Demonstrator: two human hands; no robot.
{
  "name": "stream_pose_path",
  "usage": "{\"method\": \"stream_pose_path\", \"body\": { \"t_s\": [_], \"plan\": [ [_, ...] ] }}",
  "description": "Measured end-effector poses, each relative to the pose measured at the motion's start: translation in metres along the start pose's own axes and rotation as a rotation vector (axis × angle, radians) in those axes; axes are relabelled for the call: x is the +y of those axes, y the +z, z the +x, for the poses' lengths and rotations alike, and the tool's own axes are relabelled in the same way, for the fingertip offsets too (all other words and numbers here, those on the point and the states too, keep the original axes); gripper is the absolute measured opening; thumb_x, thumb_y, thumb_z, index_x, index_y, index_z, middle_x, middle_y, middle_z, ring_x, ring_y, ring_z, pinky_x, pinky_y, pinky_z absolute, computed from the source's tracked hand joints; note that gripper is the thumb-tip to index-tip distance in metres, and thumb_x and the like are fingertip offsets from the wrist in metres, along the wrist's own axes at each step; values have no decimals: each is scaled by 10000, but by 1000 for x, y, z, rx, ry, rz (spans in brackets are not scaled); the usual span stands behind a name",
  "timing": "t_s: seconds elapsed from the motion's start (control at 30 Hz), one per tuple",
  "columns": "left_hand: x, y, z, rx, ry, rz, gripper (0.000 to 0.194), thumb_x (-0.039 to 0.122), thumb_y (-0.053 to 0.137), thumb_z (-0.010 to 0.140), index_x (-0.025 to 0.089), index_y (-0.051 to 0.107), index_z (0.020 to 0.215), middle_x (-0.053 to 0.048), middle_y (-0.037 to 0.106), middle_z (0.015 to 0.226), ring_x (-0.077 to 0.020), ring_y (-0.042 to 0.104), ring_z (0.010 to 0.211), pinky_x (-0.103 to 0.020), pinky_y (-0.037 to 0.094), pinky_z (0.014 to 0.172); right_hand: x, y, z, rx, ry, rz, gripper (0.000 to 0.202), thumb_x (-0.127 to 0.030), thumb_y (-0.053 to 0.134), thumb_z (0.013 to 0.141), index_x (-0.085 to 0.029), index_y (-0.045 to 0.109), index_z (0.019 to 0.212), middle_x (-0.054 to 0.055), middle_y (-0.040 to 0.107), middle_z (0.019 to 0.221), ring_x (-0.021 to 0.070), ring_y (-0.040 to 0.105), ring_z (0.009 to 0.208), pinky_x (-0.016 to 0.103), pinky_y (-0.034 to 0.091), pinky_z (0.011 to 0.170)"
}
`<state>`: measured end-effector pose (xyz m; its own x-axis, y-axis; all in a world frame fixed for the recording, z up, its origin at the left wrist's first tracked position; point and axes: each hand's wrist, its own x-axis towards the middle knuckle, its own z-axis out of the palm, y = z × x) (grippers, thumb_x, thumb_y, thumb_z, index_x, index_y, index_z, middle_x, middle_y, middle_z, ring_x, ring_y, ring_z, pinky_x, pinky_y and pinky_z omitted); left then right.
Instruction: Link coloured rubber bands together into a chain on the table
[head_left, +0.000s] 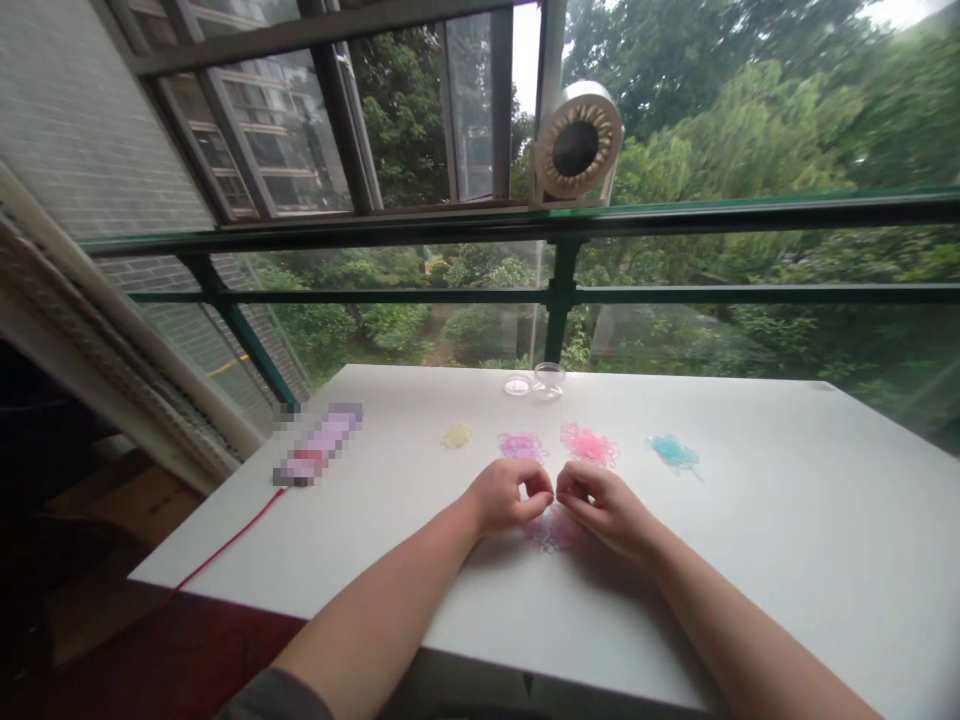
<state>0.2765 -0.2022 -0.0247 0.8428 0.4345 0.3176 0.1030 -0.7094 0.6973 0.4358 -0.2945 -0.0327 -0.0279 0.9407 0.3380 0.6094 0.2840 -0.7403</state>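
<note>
My left hand (501, 498) and my right hand (611, 508) meet fingertip to fingertip low over the white table, both pinched closed. Whatever lies between the fingertips is too small to make out. Beneath them is a mixed-colour pile of thin rubber bands (551, 533), partly covered by the hands. Just beyond the knuckles lie a purple heap of bands (521, 446) and a pink heap of bands (589, 444). A small yellow heap (457, 435) sits further left, and a teal heap (674, 452) is off to the right.
Toward the back edge of the white table (787, 500) stand a clear round container (548, 385) and a flat clear lid (517, 385). A pixelated object (319, 445) with a red cable (225, 548) lies at left. Behind are a green railing (420, 296) and a round fan (577, 147).
</note>
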Motion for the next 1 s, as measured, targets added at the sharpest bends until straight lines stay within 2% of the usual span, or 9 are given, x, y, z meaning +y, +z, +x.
{"method": "stream_pose_path", "body": {
  "t_s": [0.17,0.43,0.6,0.7,0.77,0.87,1.0],
  "plan": [
    [-6,-4,0,2,-6,-4,101,187,540,712,155,623,759,-12,631,684,-97,559,634,-197,431,621,9,-7,-1,14,25,-3,113,-227,466,793,-179,494,695,-4,454,616,122,412,582,251,346,545],
    [-13,-6,-1,47,-17,-28,100,194,540,707,150,620,749,-11,629,672,-85,551,616,-188,418,602,19,-11,-2,38,76,15,127,-285,496,791,-185,525,718,17,518,652,147,474,624,268,387,578],
    [-20,-16,-1,96,-52,-37,102,202,538,708,139,613,734,-18,625,693,-84,536,628,-180,408,578,29,-22,-4,169,120,45,152,-335,515,775,-186,519,741,37,546,685,162,506,643,283,405,594],
    [-22,-21,-1,112,-93,-22,120,224,537,721,136,616,732,-19,619,693,-89,532,634,-189,412,589,25,-21,-3,168,145,50,158,-340,539,758,-183,521,751,44,557,691,159,511,638,282,413,586],
    [-20,-19,-1,104,-101,-13,128,234,539,725,136,621,739,-19,618,690,-91,530,629,-192,408,581,16,-14,-1,130,136,79,170,-334,553,747,-178,531,809,39,558,698,151,511,634,271,416,571],
    [-13,-13,-1,81,-73,-17,125,232,544,723,141,626,750,-13,620,682,-86,528,615,-189,401,572,4,-2,3,52,99,65,192,-310,544,752,-170,538,884,-10,495,604,112,445,535,239,370,497],
    [-6,-8,0,44,-51,-32,104,215,548,717,148,625,730,-5,620,660,-84,528,606,-190,399,572,-1,3,5,44,60,43,117,-272,520,764,-161,549,736,-5,506,598,99,426,534,232,348,501]
  ]
}}
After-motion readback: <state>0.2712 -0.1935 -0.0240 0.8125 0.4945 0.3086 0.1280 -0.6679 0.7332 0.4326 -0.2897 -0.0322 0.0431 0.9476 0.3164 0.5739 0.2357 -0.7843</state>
